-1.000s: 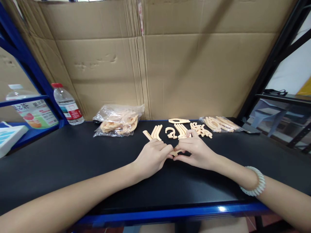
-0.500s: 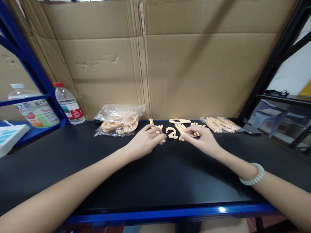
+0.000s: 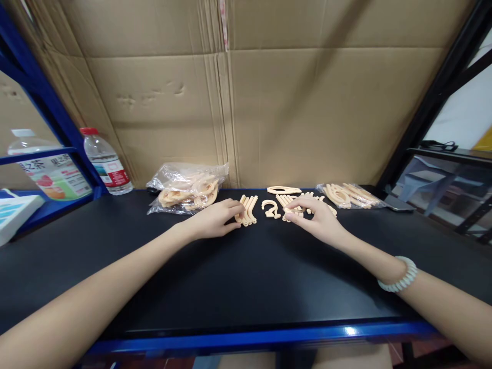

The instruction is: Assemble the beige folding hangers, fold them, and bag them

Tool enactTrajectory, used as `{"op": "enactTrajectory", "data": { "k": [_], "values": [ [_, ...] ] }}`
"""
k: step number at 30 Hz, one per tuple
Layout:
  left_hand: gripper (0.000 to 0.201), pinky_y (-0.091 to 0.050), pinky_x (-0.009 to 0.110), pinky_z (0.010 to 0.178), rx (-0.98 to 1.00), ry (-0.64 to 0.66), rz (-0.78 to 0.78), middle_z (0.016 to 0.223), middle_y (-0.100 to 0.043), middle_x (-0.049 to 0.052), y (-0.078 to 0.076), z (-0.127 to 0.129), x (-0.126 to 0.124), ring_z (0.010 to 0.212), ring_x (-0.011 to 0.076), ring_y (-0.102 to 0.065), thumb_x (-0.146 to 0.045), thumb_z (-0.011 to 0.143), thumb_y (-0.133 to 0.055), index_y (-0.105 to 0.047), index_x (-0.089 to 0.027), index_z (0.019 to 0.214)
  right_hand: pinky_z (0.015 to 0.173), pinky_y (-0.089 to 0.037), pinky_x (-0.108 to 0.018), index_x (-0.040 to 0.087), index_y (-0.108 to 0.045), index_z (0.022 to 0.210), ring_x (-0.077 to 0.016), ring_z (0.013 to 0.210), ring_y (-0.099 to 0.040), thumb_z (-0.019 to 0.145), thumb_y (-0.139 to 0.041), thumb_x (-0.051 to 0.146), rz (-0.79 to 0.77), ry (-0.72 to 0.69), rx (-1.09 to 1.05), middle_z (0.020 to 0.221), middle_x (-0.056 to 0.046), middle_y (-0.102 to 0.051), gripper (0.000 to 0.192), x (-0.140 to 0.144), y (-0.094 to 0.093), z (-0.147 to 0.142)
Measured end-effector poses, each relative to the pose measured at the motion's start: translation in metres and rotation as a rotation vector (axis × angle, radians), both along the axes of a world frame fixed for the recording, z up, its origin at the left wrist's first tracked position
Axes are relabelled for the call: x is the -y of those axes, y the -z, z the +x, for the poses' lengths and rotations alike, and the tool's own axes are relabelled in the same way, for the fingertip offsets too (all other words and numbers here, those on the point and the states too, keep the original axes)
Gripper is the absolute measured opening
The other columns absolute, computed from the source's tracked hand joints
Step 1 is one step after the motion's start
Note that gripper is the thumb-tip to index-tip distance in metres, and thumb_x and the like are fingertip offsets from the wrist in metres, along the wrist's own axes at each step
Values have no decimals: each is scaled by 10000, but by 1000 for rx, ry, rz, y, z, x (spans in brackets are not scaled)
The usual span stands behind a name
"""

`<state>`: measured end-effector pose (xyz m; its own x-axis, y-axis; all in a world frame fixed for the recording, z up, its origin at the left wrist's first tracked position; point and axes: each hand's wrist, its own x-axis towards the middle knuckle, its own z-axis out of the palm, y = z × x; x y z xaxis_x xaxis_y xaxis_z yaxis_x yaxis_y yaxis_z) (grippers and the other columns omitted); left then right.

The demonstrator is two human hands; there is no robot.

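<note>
Curved strips beside left hand

Both bare forearms reached forward and inward from the lower corners, stretched out nearly straight. The left hand lay palm down, knuckles up, fingers curled loosely with the tips pointing right. The right hand was turned slightly on its edge, thumb and forefinger drawn together in a pinching grip and the other fingers bent beneath. The two hands were near each other but apart. The right wrist wore a pale beaded bracelet.
</note>
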<state>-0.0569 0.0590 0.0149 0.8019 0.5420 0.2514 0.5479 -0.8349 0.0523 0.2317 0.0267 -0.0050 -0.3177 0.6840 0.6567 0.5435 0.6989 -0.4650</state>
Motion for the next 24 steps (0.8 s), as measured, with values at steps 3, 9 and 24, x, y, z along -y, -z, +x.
{"op": "enactTrajectory", "data": {
  "k": [3, 9, 24],
  "values": [
    [229, -455, 331, 818, -19, -25, -11, 999, -605, 84, 0, 0, 0, 931, 226, -576, -239, 848, -512, -582, -188, 1059, 845, -450, -403, 212, -666, 871, -221, 910, -598, 854, -619, 334, 32, -9, 33, 919, -54, -673, 132, -2, 1, 1],
    [224, -458, 321, 814, -2, -25, -11, 1006, -601, 88, -1, 3, 4, 928, 221, -582, -235, 851, -507, -561, -174, 1060, 885, -447, -434, 205, -680, 936, -231, 984, -568, 873, -607, 282, 105, -56, 133, 988, -81, -633, 123, -13, 5, -3],
    [284, -458, 394, 957, -9, -208, 101, 1243, -586, 107, 21, 28, 17, 1171, 277, -510, -245, 914, -523, -613, -184, 1177, 897, -484, -384, 187, -684, 986, -209, 983, -580, 822, -629, 100, 72, -137, 282, 1014, -81, -617, 193, -53, 23, -24]
  ]
}}
